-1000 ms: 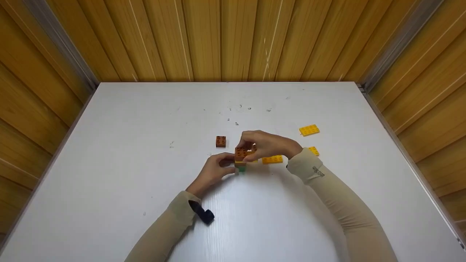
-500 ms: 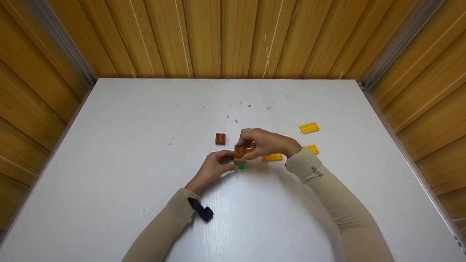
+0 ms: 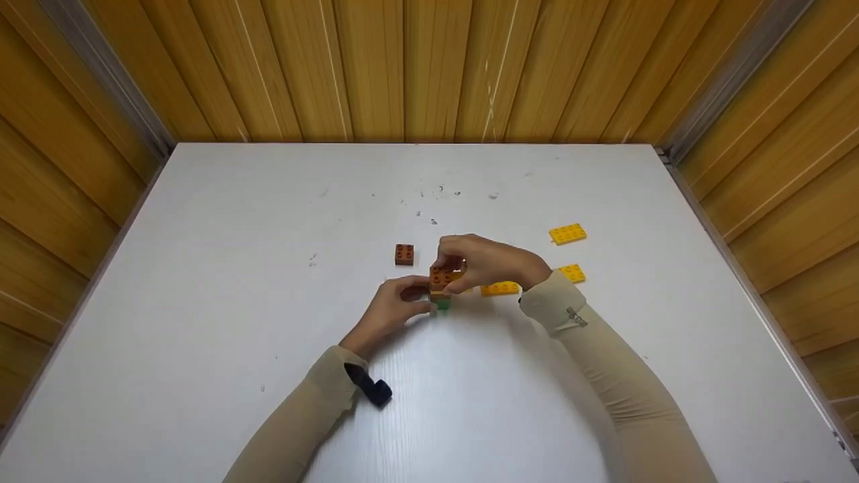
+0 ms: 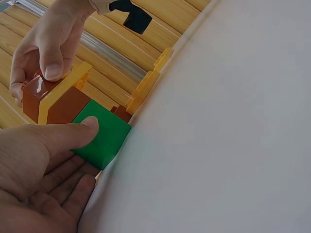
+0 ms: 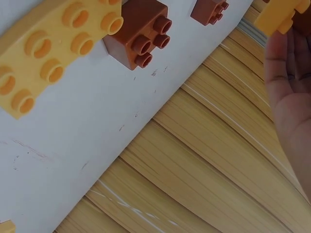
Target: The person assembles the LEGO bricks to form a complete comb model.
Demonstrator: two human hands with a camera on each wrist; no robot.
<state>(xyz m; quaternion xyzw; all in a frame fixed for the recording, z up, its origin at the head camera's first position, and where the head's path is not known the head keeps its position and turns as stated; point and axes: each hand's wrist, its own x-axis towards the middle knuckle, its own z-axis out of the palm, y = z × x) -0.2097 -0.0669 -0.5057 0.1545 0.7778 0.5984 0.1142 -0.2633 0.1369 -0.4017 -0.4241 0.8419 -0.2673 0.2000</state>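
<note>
A small stack stands near the table's middle. In the left wrist view it has a green brick [image 4: 107, 138] at the bottom, then a brown brick [image 4: 71, 103], a yellow plate [image 4: 59, 92] and a top brown brick [image 4: 33, 104]. The left hand [image 3: 387, 312] grips the green brick, its thumb lying flat on one face. From above, the right hand [image 3: 488, 260] pinches the top brown brick [image 3: 439, 277] between thumb and fingers. The right wrist view catches a hand [image 5: 294, 97] at its right edge, touching a yellow piece [image 5: 279, 14].
A loose brown brick [image 3: 404, 254] lies behind the left hand. Right of the stack are yellow plates [image 3: 500, 288], one partly behind the right wrist [image 3: 572, 273] and one farther back [image 3: 568, 233]. Wooden panels [image 3: 376, 74] border the white table [image 3: 268, 201].
</note>
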